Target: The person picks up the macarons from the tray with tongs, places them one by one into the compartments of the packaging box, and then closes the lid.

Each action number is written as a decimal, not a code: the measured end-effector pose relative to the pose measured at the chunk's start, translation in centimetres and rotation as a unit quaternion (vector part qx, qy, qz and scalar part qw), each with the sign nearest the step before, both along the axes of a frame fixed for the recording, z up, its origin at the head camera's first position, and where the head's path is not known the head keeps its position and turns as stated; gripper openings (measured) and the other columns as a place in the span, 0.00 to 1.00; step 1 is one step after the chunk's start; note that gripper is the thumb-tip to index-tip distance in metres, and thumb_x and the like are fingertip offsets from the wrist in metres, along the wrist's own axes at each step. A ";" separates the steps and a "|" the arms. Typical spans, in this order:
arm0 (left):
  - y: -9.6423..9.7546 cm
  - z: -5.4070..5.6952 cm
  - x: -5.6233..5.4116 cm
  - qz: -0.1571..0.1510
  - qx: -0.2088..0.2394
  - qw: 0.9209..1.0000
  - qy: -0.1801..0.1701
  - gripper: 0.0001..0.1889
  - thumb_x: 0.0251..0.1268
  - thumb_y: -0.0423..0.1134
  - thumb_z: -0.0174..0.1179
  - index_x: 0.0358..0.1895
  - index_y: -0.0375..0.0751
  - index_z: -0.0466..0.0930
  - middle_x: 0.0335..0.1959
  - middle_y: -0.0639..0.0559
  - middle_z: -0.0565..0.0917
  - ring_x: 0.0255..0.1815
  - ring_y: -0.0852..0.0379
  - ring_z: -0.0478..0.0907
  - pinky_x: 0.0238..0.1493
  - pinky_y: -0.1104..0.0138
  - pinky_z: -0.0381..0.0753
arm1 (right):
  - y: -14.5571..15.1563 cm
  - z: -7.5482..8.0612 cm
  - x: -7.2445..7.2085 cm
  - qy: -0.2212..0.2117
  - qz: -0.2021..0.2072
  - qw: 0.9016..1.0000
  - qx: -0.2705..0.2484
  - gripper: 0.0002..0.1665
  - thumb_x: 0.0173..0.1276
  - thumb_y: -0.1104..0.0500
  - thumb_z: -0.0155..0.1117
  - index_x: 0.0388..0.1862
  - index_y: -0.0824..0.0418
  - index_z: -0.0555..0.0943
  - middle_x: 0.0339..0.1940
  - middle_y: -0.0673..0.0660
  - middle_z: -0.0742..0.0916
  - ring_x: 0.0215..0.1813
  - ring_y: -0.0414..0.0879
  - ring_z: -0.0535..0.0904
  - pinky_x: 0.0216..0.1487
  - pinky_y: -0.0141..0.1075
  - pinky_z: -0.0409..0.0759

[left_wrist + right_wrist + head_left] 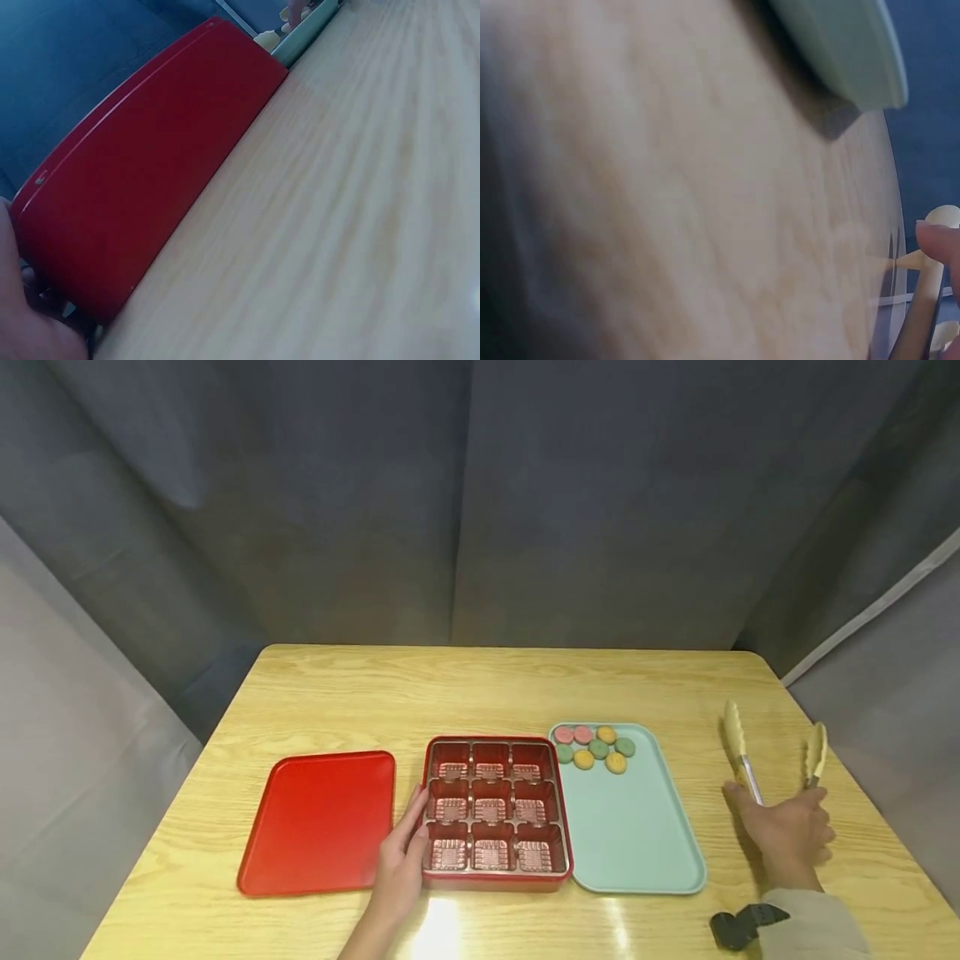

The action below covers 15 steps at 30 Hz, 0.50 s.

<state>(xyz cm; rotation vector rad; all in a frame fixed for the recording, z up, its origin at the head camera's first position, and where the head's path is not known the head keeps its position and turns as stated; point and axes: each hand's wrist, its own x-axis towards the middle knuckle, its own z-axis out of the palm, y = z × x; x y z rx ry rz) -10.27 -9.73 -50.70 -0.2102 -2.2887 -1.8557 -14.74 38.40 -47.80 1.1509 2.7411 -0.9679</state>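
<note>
A red box [495,881] with a nine-compartment insert stands mid-table. Along its left side lies my left hand [400,864], fingers fairly straight against the wall and thumb by the near corner; the left wrist view shows the hand [37,322] at the end of the box's red wall [150,150]. At the far right my right hand [791,827] grips a pair of tongs [750,777] with cream tips and metal arms, spread wide and pointing away from me. Part of the tongs [922,304] and the thumb show at the edge of the right wrist view.
Touching or close to the box's right side is a mint-green tray [630,835], with several pink, yellow and green round cookies [598,748] at its far end. A flat red tray or lid [322,822] lies left of the box. Dark curtains [480,502] hang behind the wooden table [480,685].
</note>
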 end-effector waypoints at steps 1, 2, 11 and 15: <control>0.0 0.0 -0.1 -0.003 0.004 1.000 0.000 0.25 0.71 0.28 0.44 0.70 0.41 0.62 0.73 0.42 0.57 0.73 0.44 0.52 0.67 0.79 0.49 | 0.1 0.0 0.0 -0.002 0.000 1.000 0.004 0.76 0.51 0.22 0.53 0.71 0.73 0.28 0.66 0.86 0.52 0.62 0.83 0.50 0.54 0.72 0.57; 0.1 0.0 -0.1 -0.006 0.011 1.000 -0.002 0.25 0.71 0.28 0.44 0.70 0.41 0.62 0.74 0.42 0.56 0.74 0.44 0.52 0.67 0.79 0.49 | 0.2 0.1 0.0 -0.001 -0.001 1.000 0.008 0.76 0.52 0.22 0.53 0.71 0.73 0.29 0.65 0.86 0.53 0.61 0.82 0.51 0.53 0.71 0.58; 0.1 0.1 -0.2 0.004 0.010 1.000 -0.005 0.25 0.70 0.30 0.46 0.69 0.43 0.63 0.73 0.44 0.58 0.74 0.46 0.53 0.71 0.65 0.49 | 0.5 0.0 0.1 0.000 0.014 0.999 0.041 0.69 0.54 0.22 0.50 0.70 0.76 0.43 0.59 0.84 0.61 0.57 0.81 0.57 0.48 0.69 0.61; 0.1 0.1 -0.2 0.005 0.020 1.000 -0.012 0.25 0.69 0.29 0.46 0.69 0.42 0.64 0.73 0.43 0.58 0.73 0.47 0.54 0.69 0.74 0.51 | 0.3 -0.2 0.3 0.012 0.022 0.998 0.049 0.64 0.56 0.24 0.51 0.66 0.77 0.50 0.53 0.81 0.67 0.53 0.78 0.64 0.42 0.64 0.67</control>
